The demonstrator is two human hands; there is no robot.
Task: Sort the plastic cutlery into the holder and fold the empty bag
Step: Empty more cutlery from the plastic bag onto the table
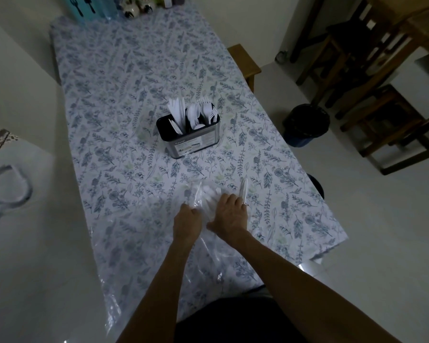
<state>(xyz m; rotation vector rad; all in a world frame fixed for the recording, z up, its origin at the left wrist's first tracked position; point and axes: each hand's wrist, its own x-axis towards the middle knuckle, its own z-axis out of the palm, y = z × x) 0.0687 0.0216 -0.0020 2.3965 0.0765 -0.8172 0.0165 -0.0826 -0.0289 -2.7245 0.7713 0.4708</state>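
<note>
Left hand (186,222): fingers curled on the near left edge of the bag, gripping the clear film
Right hand (229,214): lies over the bag's right side, fingers spread forward; a white knife (243,191) sticks out past the fingertips, and it seems to be pinched there, though the dim light leaves that unsure
Bag (203,194): clear plastic, crumpled on the table between and just beyond the hands; pale shapes show through it, likely a few pieces left inside
Table (104,149): floral cloth under a clear cover, the bag near its close end
Holder (188,134): farther up the table, well apart from the bag, upright; knives in its left part, spoons in the middle, forks on the right
Done: most cutlery looks sorted, each kind in its own compartment
Left: by my reading, the last pieces from the bag must go into the holder; the bag is not yet folded
Far end: blue box with fork print (84,6) at the table's edge
</note>
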